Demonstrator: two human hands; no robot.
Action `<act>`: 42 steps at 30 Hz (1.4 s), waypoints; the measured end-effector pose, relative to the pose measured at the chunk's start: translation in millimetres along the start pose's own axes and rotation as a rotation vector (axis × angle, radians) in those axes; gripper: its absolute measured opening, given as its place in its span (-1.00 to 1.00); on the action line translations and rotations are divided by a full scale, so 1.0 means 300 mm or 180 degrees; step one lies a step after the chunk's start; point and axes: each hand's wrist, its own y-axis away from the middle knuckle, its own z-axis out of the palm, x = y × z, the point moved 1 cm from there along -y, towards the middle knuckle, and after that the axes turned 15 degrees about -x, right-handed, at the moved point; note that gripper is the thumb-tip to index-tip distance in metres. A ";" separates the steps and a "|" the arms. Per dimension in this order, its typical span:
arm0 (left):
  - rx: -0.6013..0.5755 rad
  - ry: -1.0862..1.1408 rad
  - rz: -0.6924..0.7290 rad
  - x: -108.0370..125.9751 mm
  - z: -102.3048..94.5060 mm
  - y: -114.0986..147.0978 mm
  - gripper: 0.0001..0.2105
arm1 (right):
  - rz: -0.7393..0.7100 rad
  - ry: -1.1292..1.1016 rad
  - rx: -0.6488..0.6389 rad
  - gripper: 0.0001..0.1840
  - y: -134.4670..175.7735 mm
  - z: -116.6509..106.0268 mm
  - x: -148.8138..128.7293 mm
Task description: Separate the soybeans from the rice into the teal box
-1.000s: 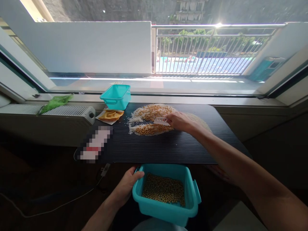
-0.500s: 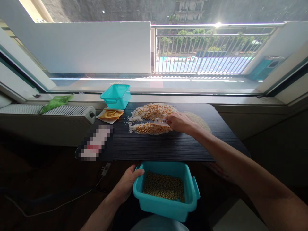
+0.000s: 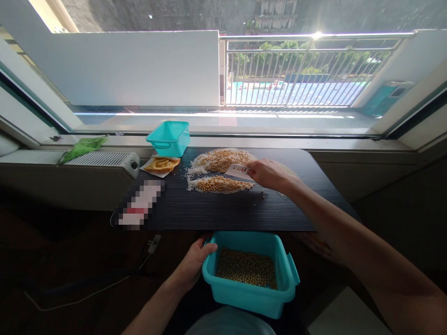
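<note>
My left hand [image 3: 195,261] grips the left rim of a turquoise plastic bin [image 3: 246,297], held at the table's near edge. Inside the bin lies a layer of greenish-brown beans [image 3: 247,267]. In my right hand [image 3: 267,173] is a flat white scraper [image 3: 238,171] with a row of slots, held over the table and tilted. It sits at the gap between a larger heap of yellow beans and white grains [image 3: 223,160] and a narrow strip of yellow beans [image 3: 220,184] nearer me. My right hand partly hides a pale grain pile [image 3: 288,170].
A second turquoise bin [image 3: 171,139] stands at the table's back left, beside orange-yellow food on white paper [image 3: 161,164]. A blurred-out flat object [image 3: 139,204] lies at the left edge. Left are a radiator [image 3: 104,159] with a green cloth [image 3: 85,147]. A window lies behind the dark table [image 3: 209,214].
My right hand and the scraper have lifted off the near strip and moved back and slightly right. A few loose beans now show right of the strip. The held bin has shifted slightly right.
</note>
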 end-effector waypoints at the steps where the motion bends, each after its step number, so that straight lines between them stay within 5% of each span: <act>1: -0.0041 0.0012 0.0030 -0.004 0.008 -0.006 -0.46 | 0.0010 -0.0041 0.0044 -0.59 0.016 -0.004 0.014; 7: -0.0193 0.0032 0.0084 -0.015 0.037 -0.028 -0.47 | 0.0088 -0.0274 0.0225 -0.66 0.151 -0.005 0.100; 15: -0.0176 -0.0043 -0.0011 -0.032 0.097 -0.041 -0.54 | 0.0233 -0.1593 0.0975 -0.59 0.235 0.091 0.236; 25: -0.0082 -0.0130 -0.0077 -0.018 0.126 -0.033 -0.56 | -0.0472 -0.1047 0.0439 -0.62 0.282 0.132 0.070; 35: -0.0100 -0.0162 -0.0046 -0.008 0.108 -0.028 -0.51 | -0.0365 -0.0694 0.0447 -0.60 0.156 0.090 0.115; 42: -0.0049 -0.0145 0.0003 -0.027 0.083 -0.047 -0.63 | -0.0741 -0.0968 -0.0033 -0.61 0.239 0.095 0.071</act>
